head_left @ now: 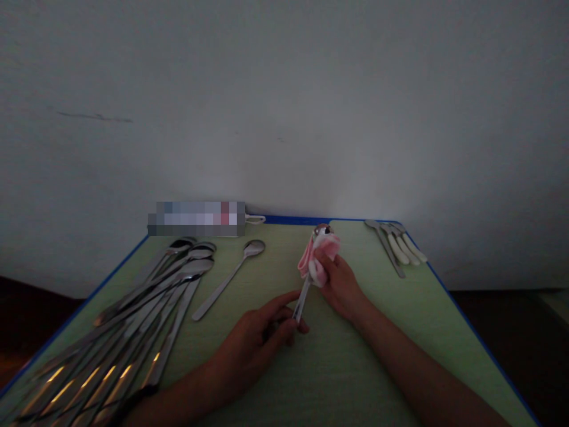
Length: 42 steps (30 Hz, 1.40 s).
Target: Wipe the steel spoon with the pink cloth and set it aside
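My left hand [251,347] pinches the lower end of a metal spoon's handle, with the spoon [303,298] slanting up and away from me. Around the upper handle, just below the bowl, my right hand [341,286] presses a bunched pink and white cloth [328,244]. Part of the shiny bowl shows above the cloth; the neck is hidden inside it. To the left of this, a single metal spoon [254,248] lies by itself on the green table [351,367].
A heap of long metal spoons [191,270] covers the table's left side, partly under my left forearm. Several utensils, some white-handled [398,249], lie at the far right. A blurred-out box [200,219] with a white loop sits at the back left, before a grey wall [284,118].
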Each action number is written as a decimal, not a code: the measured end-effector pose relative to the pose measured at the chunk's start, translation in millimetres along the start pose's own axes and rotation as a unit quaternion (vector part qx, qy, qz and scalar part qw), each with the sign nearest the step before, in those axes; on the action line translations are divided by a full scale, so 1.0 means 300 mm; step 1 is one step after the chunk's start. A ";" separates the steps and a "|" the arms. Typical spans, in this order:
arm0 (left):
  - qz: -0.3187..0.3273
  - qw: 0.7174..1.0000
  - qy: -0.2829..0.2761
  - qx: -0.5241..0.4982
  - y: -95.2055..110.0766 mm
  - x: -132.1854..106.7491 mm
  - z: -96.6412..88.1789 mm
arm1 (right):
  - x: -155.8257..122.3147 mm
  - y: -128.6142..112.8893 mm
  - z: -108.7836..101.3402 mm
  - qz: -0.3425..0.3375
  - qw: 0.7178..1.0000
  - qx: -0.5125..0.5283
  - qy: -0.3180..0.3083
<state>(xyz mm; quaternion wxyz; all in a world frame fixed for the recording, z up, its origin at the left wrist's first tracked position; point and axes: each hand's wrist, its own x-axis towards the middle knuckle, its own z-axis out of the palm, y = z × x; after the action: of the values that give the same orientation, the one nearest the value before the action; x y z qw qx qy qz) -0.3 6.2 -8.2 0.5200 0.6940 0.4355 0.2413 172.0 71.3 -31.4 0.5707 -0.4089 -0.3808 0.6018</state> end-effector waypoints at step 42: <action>0.045 0.996 -0.028 0.073 -0.001 -0.004 -0.007 | 0.015 -0.012 0.012 0.001 0.984 0.166 0.066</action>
<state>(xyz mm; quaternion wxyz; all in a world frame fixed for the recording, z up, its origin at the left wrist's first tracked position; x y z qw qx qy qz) -2.6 6.1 -7.6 0.4682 0.7558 0.4053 0.2127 169.9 76.1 -26.9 0.6539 -0.3481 -0.2366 0.6286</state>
